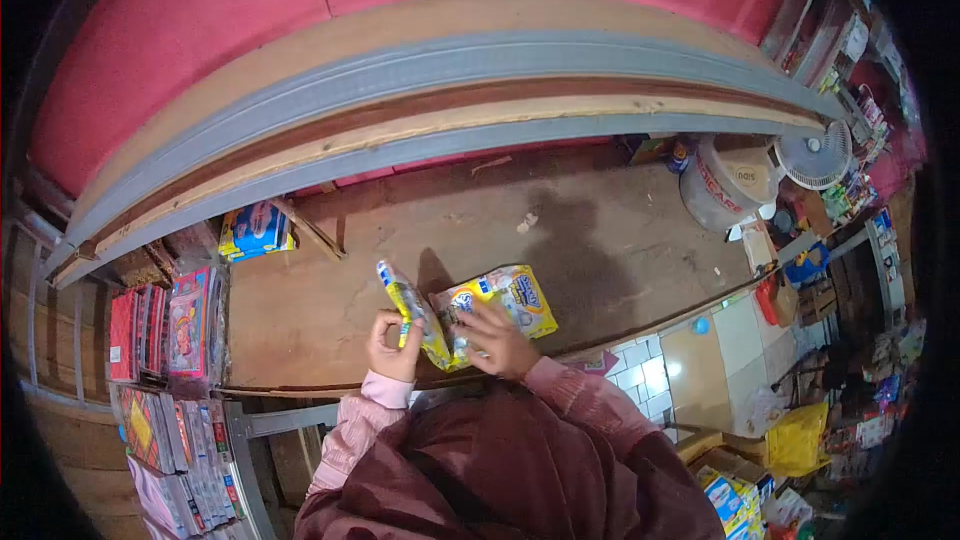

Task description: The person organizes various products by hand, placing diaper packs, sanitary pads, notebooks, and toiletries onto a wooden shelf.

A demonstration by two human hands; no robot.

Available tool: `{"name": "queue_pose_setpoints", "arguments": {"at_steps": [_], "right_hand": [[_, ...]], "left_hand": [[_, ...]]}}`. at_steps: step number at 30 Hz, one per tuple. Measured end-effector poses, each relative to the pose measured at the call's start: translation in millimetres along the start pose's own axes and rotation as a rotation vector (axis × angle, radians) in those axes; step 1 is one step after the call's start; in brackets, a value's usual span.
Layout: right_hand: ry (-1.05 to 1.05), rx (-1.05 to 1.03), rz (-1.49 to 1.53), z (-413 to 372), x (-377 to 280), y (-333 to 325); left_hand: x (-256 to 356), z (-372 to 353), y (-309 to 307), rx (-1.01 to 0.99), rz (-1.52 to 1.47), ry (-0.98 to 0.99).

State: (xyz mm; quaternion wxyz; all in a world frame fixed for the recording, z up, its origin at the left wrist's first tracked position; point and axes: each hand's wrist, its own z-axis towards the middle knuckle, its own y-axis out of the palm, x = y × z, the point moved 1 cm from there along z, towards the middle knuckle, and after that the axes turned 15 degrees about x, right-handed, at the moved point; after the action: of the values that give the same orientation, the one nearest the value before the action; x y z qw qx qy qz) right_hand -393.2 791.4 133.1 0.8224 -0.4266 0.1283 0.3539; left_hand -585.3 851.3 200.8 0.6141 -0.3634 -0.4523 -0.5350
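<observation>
A yellow diaper pack (418, 312) stands tilted on its edge at the front of the wooden shelf, pinched along its near side by my left hand (393, 345). Just right of it, another yellow diaper pack (520, 298) with blue lettering lies on the board. My right hand (497, 340) rests over its left part with the fingers spread, covering some of the print. Between the hands, the lower edges of the packs overlap.
Blue and yellow packs (257, 230) sit at the shelf's back left, near a wooden stick (308, 228). Stacked books (195, 320) fill the left side. A clear plastic tub (715, 185) and a fan (813, 155) stand back right. A grey beam (450, 135) crosses above the shelf.
</observation>
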Motion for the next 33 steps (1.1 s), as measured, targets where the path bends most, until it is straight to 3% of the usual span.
{"name": "queue_pose_setpoints", "arguments": {"at_steps": [3,4,8,11,12,19,22,25,30,33], "right_hand": [[0.091,-0.045,-0.269,9.4,10.4,-62.2],[0.095,-0.19,-0.272,-2.8,22.9,-67.9],[-0.01,-0.237,-0.175,-32.0,58.1,-50.6],[-0.047,-0.46,-0.295,-35.8,63.3,-40.6],[-0.082,-0.377,-0.285,-39.6,61.0,-41.6],[-0.088,-0.338,-0.143,-39.5,55.7,-49.0],[-0.028,-0.364,0.073,-47.1,68.0,-54.8],[-0.002,-0.026,0.303,-59.9,69.0,-86.1],[0.531,0.333,0.319,-53.6,75.3,-108.4],[0.216,0.229,0.131,-7.7,59.6,-117.6]], "left_hand": [[7.2,-12.5,30.3,-0.066,0.191,0.103],[8.9,-16.5,42.8,-0.066,0.186,0.15],[16.0,-31.4,86.9,-0.169,0.304,0.285],[13.3,-45.3,107.9,-0.306,0.444,0.414],[9.3,-51.9,112.7,-0.354,0.444,0.414],[-4.2,-71.2,128.7,-0.453,0.541,0.427],[-7.5,-72.5,133.5,-0.467,0.546,0.405],[-10.9,-72.1,136.6,-0.508,0.505,0.437],[-26.8,-83.2,137.0,-0.627,0.512,0.536],[-28.6,-83.0,135.5,-0.612,0.484,0.584]]}}
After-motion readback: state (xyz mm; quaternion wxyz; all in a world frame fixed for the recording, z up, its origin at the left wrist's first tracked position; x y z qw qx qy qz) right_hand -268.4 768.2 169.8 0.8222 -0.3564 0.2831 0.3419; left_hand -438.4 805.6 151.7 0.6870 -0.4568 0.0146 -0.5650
